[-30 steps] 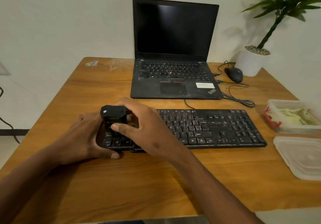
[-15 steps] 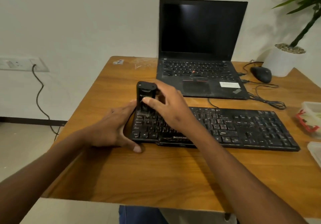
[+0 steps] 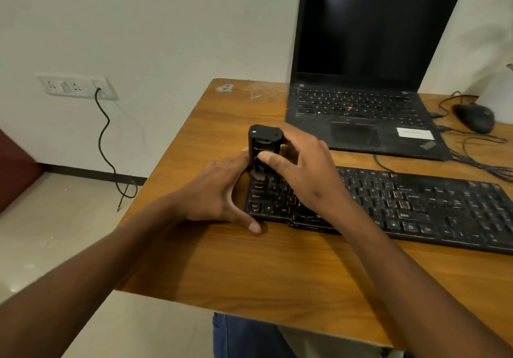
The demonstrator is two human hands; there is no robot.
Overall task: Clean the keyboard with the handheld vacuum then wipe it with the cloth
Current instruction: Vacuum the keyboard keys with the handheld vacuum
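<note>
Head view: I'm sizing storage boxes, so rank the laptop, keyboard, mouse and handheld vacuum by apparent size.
1. laptop
2. keyboard, though cut off at the right edge
3. handheld vacuum and mouse: look alike; the vacuum is nearer and partly covered by the right hand, so unranked.

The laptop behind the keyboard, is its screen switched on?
No. The laptop stands open, but its screen is dark and blank.
</note>
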